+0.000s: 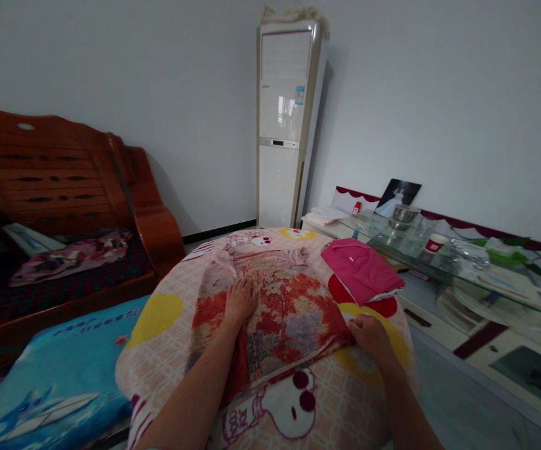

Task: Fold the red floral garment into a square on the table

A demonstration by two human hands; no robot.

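Note:
A patterned shirt [289,312] in red, brown and grey lies spread over a round table covered by a printed cloth [157,350], its collar end away from me. My left hand [241,301] rests flat on the shirt's left part, fingers stretched out, palm down. At the shirt's lower right corner, my right hand [369,334] has its fingers closed on the hem. Part of the left side of the shirt is hidden beneath my left forearm. A folded pink garment [361,269] sits at the table's right edge, apart from both hands.
Right of the table stands a low cabinet with a glass shelf [392,240] holding a paper cup [434,245], a metal bowl [405,214] and clutter. A wooden bench [49,169] and a blue printed cover [73,362] are at left. A tall air conditioner [282,125] fills the corner.

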